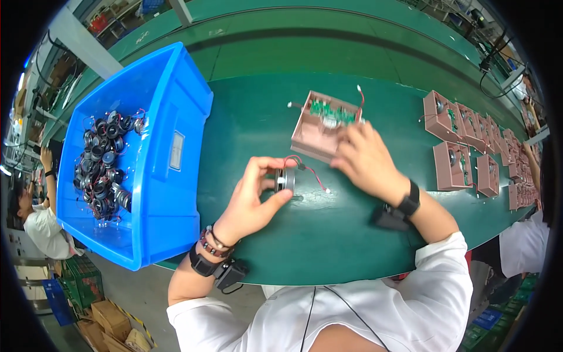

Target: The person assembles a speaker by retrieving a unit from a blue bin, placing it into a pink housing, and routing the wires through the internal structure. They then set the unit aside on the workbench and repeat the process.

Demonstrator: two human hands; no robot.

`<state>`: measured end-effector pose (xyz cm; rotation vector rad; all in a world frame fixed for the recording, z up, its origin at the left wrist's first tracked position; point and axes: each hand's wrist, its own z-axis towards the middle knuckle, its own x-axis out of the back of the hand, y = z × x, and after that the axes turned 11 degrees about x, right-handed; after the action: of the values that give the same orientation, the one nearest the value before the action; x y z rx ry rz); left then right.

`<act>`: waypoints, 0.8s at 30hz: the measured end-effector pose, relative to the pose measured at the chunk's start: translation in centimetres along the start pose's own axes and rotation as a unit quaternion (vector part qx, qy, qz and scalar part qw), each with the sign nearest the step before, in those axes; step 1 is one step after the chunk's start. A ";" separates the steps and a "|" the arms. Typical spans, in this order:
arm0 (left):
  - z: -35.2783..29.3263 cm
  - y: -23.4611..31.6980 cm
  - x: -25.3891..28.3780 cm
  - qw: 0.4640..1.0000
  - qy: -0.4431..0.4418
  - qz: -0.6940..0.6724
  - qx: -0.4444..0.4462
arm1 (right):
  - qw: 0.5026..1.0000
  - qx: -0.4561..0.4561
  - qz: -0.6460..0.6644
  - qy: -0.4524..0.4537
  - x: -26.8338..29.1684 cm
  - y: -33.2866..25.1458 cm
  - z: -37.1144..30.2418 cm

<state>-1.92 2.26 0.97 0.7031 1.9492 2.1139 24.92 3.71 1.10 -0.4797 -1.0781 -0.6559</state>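
Between the thumb and fingers of my left hand (253,196) is a small round speaker (285,179), tilted on its edge. Its thin red and black wires (315,174) trail to the right and end in a white plug. To the upper right, an open pink plastic housing (311,132) lies on the table, with a green circuit board (331,110) along its far side. Short leads with white plugs stick out past the housing's far corners. My right hand (366,155) grips the housing's right side, its fingers curled over the edge and slightly blurred.
At the left, a blue bin (170,193) holds many loose speakers (105,164) with wires. Rows of similar pink housings (451,167) stand along the right of the green table (246,117). Co-workers are at the far left and right edges. Cardboard boxes (111,317) sit on the floor.
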 end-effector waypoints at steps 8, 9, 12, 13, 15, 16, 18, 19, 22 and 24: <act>-1.3 3.7 -3.3 0.984 -0.060 -0.083 -0.148 | 0.968 0.011 0.249 -0.027 6.3 -7.8 -3.3; -1.2 3.9 -3.6 0.982 -0.061 -0.053 -0.171 | 0.935 -0.030 0.353 -0.001 6.0 -7.8 -3.1; -1.1 3.9 -4.1 0.984 -0.031 -0.032 -0.173 | 0.858 -0.060 0.508 0.038 4.9 -7.2 -2.7; -1.1 3.9 -4.1 0.984 -0.015 -0.020 -0.175 | 0.825 -0.050 0.561 0.051 4.5 -7.0 -2.6; -1.0 3.7 -3.8 0.982 -0.013 0.008 -0.190 | 0.786 -0.041 0.613 0.064 4.4 -6.7 -2.2; -1.0 3.6 -3.6 0.978 -0.014 0.036 -0.204 | 0.782 -0.045 0.619 0.050 4.6 -6.4 -1.8; -0.9 3.5 -3.4 0.973 -0.015 0.064 -0.219 | 0.775 -0.053 0.630 0.024 5.0 -6.0 -1.2; -0.9 3.5 -3.3 0.971 0.000 0.101 -0.216 | 0.774 -0.055 0.630 0.025 4.9 -6.0 -1.0; -0.7 3.5 -2.9 0.962 0.024 0.173 -0.208 | 0.741 -0.099 0.660 0.072 4.6 -6.2 -0.7; -0.4 3.4 -2.3 0.964 0.013 0.230 -0.135 | 0.713 -0.153 0.677 0.095 5.2 -6.2 -0.3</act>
<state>0.58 0.50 3.73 1.1623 1.5708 2.5950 22.41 -2.24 6.03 -1.2700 -0.1841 0.4655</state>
